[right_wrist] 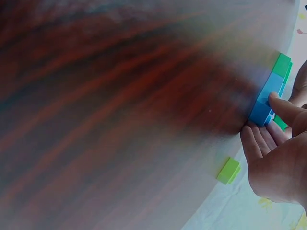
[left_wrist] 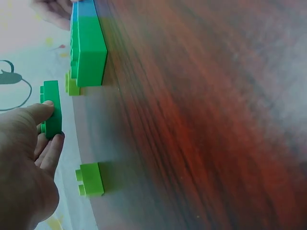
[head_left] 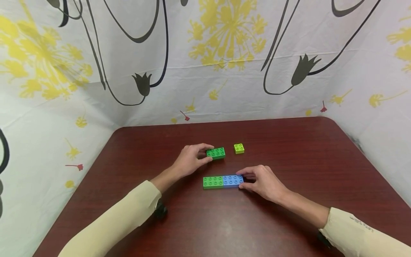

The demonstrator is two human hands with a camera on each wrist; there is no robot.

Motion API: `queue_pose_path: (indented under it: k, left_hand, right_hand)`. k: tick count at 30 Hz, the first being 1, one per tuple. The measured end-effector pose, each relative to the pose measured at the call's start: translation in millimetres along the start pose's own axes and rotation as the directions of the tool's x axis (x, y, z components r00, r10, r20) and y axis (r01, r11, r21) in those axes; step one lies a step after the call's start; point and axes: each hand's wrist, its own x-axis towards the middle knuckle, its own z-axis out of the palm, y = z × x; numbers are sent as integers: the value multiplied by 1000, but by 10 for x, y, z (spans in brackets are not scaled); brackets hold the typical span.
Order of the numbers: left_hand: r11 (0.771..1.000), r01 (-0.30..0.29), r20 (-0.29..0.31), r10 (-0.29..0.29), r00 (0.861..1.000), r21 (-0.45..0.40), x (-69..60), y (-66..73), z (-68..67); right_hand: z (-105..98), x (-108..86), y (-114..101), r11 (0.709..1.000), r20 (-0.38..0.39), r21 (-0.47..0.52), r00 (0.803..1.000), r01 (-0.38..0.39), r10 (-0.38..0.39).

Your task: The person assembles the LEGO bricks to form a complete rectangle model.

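My left hand (head_left: 190, 159) pinches a green eight-stud toy brick (head_left: 216, 153) between thumb and fingers, studs up in the head view. Closer to me lies a row of a green brick (head_left: 213, 182) and a blue brick (head_left: 232, 181), end to end. My right hand (head_left: 264, 182) has its thumb and fingers on opposite sides of the blue brick's right end, pinching it. From the right wrist, the thumb shows against the blue brick's side (right_wrist: 272, 86). The left wrist view shows the held green brick (left_wrist: 55, 112) from its side.
A small lime four-stud brick (head_left: 239, 148) stands right of the held brick. In the left wrist view another lime brick (left_wrist: 92, 179) lies near the left hand; the head view does not show it. Beyond the dark red table (head_left: 289, 142) hangs a patterned white cloth (head_left: 205, 89).
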Motion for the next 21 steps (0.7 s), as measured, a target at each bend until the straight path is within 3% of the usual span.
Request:
queue_pose_path:
  k: [11, 21]
  left_hand:
    - [997, 24, 41, -21, 999, -70, -175, 105, 15]
    - [996, 1, 65, 5, 998, -92, -329, 147, 22]
  right_hand:
    - [-13, -1, -9, 998, 16, 50, 1000, -24, 24]
    - [-11, -7, -16, 998, 18, 51, 999, -31, 30]
